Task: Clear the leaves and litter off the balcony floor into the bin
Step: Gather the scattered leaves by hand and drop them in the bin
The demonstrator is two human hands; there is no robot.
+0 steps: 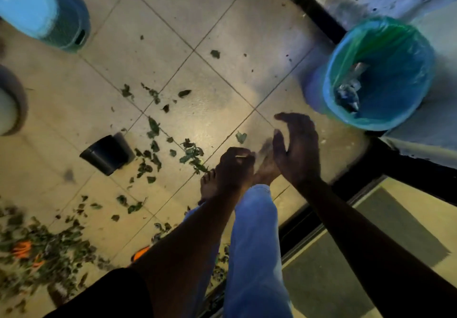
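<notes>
We see one leg in blue denim (254, 243) nearest, with a bare foot (209, 185) flat on the floor (222, 82). The floor is glossy cream tile, laid square with thin dark joints.

The left hand (235, 169) sits above the foot with its fingers curled in. A thin pale sliver crosses its knuckles. We cannot tell whether the hand grasps anything.

The right hand (299, 149) is just beside it, released: fingers extended and loosely curved, palm turned toward the left hand, holding nothing.

The leaves (153, 126) are small, dark green and crumpled. They lie thickest in a heap (49, 251) at the lower left, where orange pieces (22, 248) show among them. They thin out into a loose scatter toward the middle tiles. One leaf (241, 137) lies just beside the hands.

A black pot (106, 155), round and tapered, lies on its side among the scatter.

The bin (358, 124) stands near the right hand, on its far side, against a black door track (311, 8). It is round, with a thin translucent blue-green liner (395, 45) folded over the rim. Crumpled litter (348, 92) lies at its bottom.

Farthest left we see a blue tub (57, 15) with a textured wall. A pale patch on its top is too blurred to read.
</notes>
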